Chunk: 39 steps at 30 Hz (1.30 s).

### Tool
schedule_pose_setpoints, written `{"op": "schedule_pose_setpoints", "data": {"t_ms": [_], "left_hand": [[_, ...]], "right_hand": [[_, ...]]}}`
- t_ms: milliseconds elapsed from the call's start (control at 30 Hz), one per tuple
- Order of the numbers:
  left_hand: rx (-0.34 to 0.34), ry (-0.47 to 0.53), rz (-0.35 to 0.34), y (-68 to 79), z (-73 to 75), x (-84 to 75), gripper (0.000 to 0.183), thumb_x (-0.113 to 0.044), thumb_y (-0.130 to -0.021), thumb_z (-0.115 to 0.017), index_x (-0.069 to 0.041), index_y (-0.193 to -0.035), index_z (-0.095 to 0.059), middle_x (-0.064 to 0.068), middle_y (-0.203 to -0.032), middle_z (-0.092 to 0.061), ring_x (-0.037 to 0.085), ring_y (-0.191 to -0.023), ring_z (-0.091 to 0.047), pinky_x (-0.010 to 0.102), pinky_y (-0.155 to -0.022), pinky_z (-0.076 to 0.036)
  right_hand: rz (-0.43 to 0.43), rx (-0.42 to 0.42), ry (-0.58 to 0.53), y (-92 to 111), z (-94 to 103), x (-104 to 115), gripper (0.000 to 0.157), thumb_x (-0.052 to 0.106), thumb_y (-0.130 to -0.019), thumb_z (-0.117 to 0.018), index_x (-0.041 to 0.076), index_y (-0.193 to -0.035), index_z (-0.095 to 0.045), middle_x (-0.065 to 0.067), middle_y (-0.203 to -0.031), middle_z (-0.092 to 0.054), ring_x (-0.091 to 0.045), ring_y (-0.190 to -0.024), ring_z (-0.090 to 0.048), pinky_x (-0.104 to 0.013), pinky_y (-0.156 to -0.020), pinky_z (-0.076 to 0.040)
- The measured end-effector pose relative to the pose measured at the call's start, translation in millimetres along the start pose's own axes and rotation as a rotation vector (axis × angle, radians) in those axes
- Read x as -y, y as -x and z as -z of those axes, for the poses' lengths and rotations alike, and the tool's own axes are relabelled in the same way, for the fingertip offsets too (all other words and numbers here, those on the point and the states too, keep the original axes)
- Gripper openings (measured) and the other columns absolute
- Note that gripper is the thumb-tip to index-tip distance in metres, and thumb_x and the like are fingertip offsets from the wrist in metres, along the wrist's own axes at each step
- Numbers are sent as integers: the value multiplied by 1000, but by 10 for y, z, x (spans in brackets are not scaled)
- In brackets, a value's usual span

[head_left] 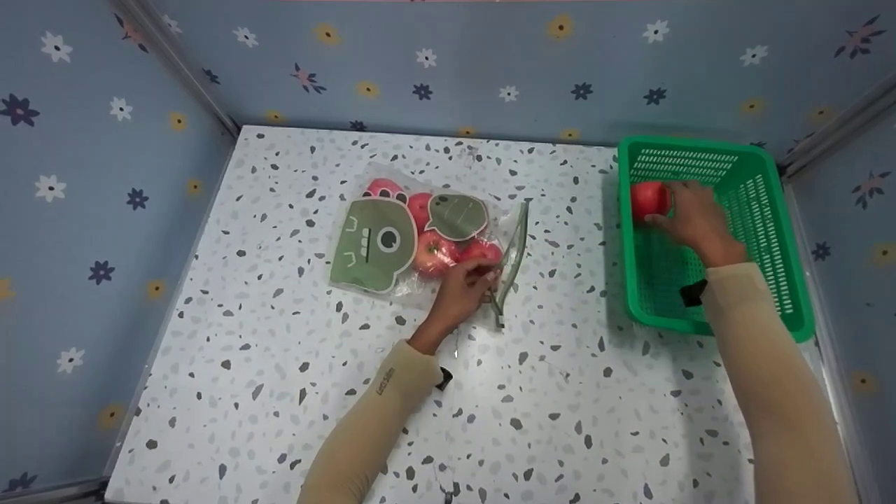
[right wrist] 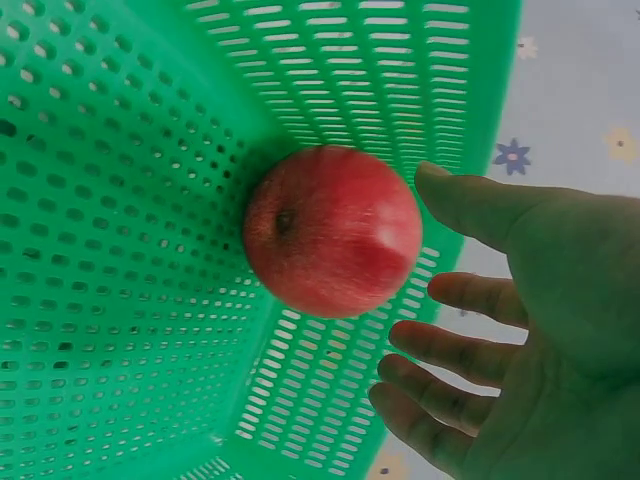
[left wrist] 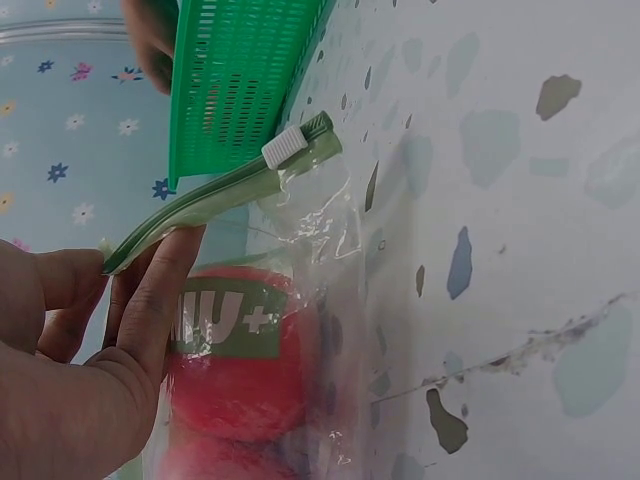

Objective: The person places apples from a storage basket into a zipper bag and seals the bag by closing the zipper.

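Right hand (head_left: 689, 218), fingers loosely spread, reaches into a green basket (head_left: 630, 280) beside a red apple (head_left: 648, 201) at the basket's left wall; the fingers stand apart from the fruit, though whether the thumb touches it cannot be told. Left hand (head_left: 462, 288) pinches the green zip strip (head_left: 519, 255) of a clear printed bag (head_left: 371, 245), which lies on the surface (head_left: 553, 406) with several red apples (head_left: 435, 253) inside. Both forearms, in tan sleeves (head_left: 777, 378), extend from the near side, the left slanting rightward, the right slanting leftward. White with grey chips, the surface meets blue flower-patterned walls (head_left: 462, 63) behind and at either side.
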State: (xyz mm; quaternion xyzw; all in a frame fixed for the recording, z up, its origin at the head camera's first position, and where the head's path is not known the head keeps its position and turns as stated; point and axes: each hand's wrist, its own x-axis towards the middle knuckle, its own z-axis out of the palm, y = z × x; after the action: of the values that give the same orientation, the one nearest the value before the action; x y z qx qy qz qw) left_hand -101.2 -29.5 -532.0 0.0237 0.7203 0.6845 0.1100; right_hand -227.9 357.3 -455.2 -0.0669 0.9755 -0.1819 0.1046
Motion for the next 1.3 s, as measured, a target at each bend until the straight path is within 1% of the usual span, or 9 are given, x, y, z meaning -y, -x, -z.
{"op": "schedule_pose_setpoints", "data": {"t_ms": [233, 433, 567, 667, 767, 933, 1033, 1167, 1300], "left_hand": [[-2, -16, -6, -1, 6, 6, 25, -1, -106, -60, 1, -129, -69, 17, -113, -70, 22, -98, -69, 31, -79, -63], [-17, -39, -18, -17, 2, 5, 24, -2, -105, -62, 0, -128, -70, 16, -113, -71, 19, -98, -69, 27, -79, -61], [-5, -23, -43, -15, -2, 11, 24, 0, -105, -60, 5, -128, -69, 20, -113, -70, 20, -96, -69, 24, -76, -60], [4, -7, -66, -11, -4, 20, 24, 2, -105, -59, 8, -127, -68, 23, -113, -70, 22, -95, -69, 24, -74, -59], [-2, -20, -70, -12, -1, 29, 24, 1, -105, -61, 7, -127, -69, 20, -112, -70, 20, -96, -67, 22, -75, -58], [-6, -11, -54, -10, -7, 29, 25, 2, -105, -60, 7, -128, -68, 20, -112, -69, 30, -99, -69, 23, -74, -59], [-3, 4, -43, -13, -10, 28, 26, 3, -105, -59, 8, -129, -67, 22, -113, -69, 35, -101, -70, 24, -74, -60], [-4, 0, -38, -13, -9, 25, 26, 3, -105, -59, 7, -130, -68, 21, -114, -69, 33, -100, -70, 24, -74, -60], [-7, -5, -36, -16, -7, 31, 25, 1, -105, -60, 6, -129, -68, 18, -112, -69, 31, -99, -70, 25, -74, -61]], "right_hand": [[-25, 43, -25, -121, -82, -55, 73, 19, -102, -70, -10, -157, -32, -40, -151, -36, -58, -134, -34, -78, -105, -39], [-53, 26, -72, -204, -127, -110, 78, 15, -100, -73, -8, -158, -27, -41, -151, -36, -58, -134, -35, -78, -107, -38], [-79, 1, -103, -242, -164, -142, 74, 16, -98, -75, -10, -150, -29, -41, -143, -41, -57, -127, -43, -75, -104, -43], [-84, -6, -108, -261, -197, -168, 74, 18, -97, -75, -10, -149, -30, -40, -141, -44, -57, -124, -47, -74, -103, -45], [-78, -3, -110, -271, -221, -191, 75, 19, -97, -76, -9, -150, -31, -40, -143, -44, -57, -126, -46, -75, -104, -43], [-82, 5, -101, -272, -226, -206, 76, 20, -97, -78, -10, -149, -32, -40, -143, -43, -57, -127, -45, -76, -104, -43], [-91, 30, -124, -255, -211, -210, 77, 24, -98, -77, -10, -149, -30, -41, -143, -43, -57, -126, -47, -75, -103, -44], [-90, 91, -171, -228, -165, -238, 77, 35, -101, -71, -11, -147, -28, -41, -140, -44, -55, -122, -49, -72, -100, -47], [-74, 149, -198, -205, -125, -284, 70, 42, -103, -66, -8, -137, -30, -37, -131, -48, -49, -112, -52, -60, -91, -49]]}}
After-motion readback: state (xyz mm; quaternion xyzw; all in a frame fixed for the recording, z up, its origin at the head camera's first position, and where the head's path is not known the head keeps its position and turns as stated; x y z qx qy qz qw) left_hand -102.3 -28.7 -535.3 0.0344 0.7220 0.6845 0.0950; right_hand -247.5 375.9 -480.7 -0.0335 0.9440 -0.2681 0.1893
